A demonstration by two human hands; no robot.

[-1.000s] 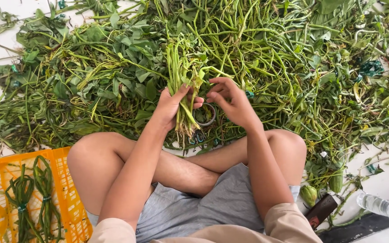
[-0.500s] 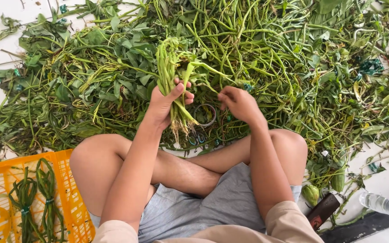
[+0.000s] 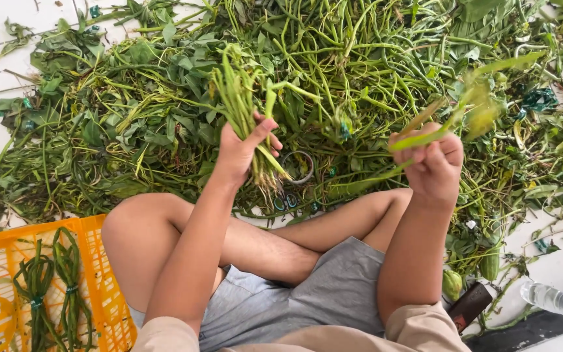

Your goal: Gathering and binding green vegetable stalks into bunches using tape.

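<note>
Left hand (image 3: 245, 146) is gripping an upright bundle of green stems (image 3: 237, 98) over the heap of greens (image 3: 360, 58) on the floor. Right hand (image 3: 433, 160), fisted, is lifting blurred loose stems (image 3: 454, 117). Orange crate (image 3: 109, 287) is sitting lower left.

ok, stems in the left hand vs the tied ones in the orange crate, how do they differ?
The bunch of stems in the left hand stands upright and loose, with no tie visible; the tied bundles lie flat in the orange crate, each bound with a small band. The held bunch fans out straight; the crate bundles are folded into loops. The held bunch looks paler green. Both are long green stems like the pile on the floor.
</note>
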